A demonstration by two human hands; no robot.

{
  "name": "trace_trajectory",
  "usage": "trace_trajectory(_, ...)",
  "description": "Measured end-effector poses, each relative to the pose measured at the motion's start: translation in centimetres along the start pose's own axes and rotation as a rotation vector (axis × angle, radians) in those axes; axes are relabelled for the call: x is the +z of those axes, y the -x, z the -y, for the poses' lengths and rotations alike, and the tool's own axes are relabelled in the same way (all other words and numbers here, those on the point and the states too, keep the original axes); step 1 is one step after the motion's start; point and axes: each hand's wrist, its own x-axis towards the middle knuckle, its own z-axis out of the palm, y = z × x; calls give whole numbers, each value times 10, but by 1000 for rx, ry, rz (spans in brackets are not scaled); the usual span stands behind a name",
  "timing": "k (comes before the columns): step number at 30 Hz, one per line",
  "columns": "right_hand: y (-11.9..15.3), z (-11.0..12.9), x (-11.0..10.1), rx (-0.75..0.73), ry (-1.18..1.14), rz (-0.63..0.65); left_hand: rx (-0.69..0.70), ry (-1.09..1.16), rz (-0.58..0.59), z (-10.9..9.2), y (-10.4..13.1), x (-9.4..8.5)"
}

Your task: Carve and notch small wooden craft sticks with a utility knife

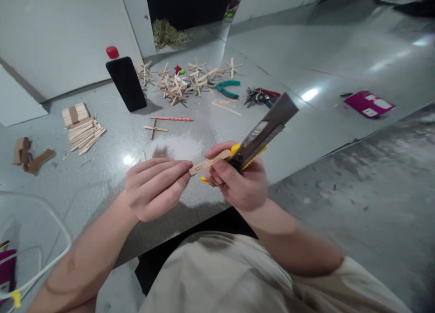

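Between the fingertips of my left hand [154, 186] is one end of a flat wooden craft stick [201, 167] with rounded ends and a small rectangular mark drawn on it. My right hand [243, 184] pinches the stick's other end under the thumb. The same right hand is wrapped round a yellow utility knife [261, 136], its wide metal blade extended up and to the right, away from the stick. Below the hands on the table are pale dust [180, 147] and a cross of two joined sticks [154, 129] beside a red pencil [173, 118].
Joined stick crosses [175, 86] are piled at the back, with green-handled pliers [228, 89] and a keyring [260, 96] beside them. A black phone [127, 84] stands upright before a red-capped item [112, 52]. Stacked sticks [84, 132] lie left; a purple packet [367, 103] lies right.
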Motion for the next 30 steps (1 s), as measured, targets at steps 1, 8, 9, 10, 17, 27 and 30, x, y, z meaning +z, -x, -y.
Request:
trace_trajectory(1, 0, 0, 0, -8, 1, -1, -10, 8, -5, 0, 2, 1)
trace_trajectory(8, -1, 0, -5, -57, 71, -38, -376, 229, -107, -17, -9, 13)
trace_trajectory(9, -1, 0, -6, -70, 90, -41, -537, 361, -108, -20, -13, 14)
trace_trajectory(10, -2, 0, -6, -82, 107, -41, -721, 521, -84, -23, -16, 15)
trace_trajectory(17, -4, 6, -7, -160, 264, -44, -1105, 988, 270, -24, -28, 9)
trace_trajectory(27, 8, -1, -34, -155, 260, 229, -1273, 1026, 194, -38, -39, -10)
trace_trajectory(30, 13, -2, -33, -118, 341, 307, -1295, 1003, 132, -42, -44, -16)
